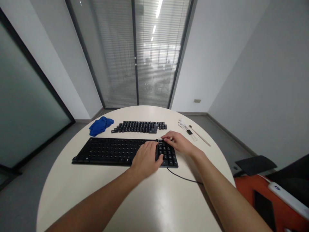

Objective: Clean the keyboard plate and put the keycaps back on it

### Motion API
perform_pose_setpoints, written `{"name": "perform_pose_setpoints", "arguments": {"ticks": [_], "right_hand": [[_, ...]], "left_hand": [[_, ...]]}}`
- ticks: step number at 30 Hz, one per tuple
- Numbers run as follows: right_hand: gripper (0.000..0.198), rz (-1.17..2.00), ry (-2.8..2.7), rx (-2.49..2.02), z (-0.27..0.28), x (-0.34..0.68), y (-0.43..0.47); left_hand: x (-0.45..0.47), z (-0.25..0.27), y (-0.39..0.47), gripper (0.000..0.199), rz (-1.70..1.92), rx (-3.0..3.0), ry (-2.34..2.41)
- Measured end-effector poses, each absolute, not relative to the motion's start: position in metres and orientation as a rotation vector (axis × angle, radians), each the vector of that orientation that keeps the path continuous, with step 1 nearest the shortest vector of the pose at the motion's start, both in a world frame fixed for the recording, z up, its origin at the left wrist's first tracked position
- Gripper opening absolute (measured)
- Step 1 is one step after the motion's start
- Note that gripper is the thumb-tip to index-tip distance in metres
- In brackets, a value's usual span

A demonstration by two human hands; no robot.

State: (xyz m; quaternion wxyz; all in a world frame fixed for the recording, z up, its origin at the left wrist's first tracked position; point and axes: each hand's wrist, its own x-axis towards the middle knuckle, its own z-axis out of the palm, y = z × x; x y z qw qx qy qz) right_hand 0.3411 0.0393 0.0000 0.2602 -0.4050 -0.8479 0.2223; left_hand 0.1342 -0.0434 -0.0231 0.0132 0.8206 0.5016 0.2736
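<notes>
Pale table bears the keyboard beneath the fingers

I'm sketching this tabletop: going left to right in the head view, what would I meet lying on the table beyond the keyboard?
Blue cloth → rows of loose keycaps → wire tool with a black block → thin stick.
</notes>
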Motion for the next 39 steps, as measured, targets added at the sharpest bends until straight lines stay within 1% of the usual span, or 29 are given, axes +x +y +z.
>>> {"name": "perform_pose_setpoints", "arguments": {"ticks": [6,12,21,28,33,39], "right_hand": [[0.026,0.597,-2.315,-1.085,0.002,0.342,0.037],[0.026,0.600,-2.301,-1.070,0.003,0.343,0.037],[0.027,0.555,-2.339,-1.048,0.005,0.344,0.037],[0.026,0.548,-2.360,-1.042,0.002,0.345,0.039],[0.027,0.550,-2.378,-1.034,0.005,0.345,0.038],[0.027,0.566,-2.324,-1.104,0.005,0.342,0.036]], "left_hand": [[0.134,-0.022,-0.043,0.034,0.853,2.564,1.563],[0.135,-0.020,-0.044,0.018,0.816,2.578,1.552],[0.134,-0.018,-0.044,0.016,0.808,2.565,1.552],[0.134,-0.016,-0.044,0.021,0.735,2.584,1.580],[0.121,-0.010,-0.042,0.031,0.634,2.671,1.433],[0.113,-0.005,-0.041,0.034,0.632,2.677,1.352]]}}
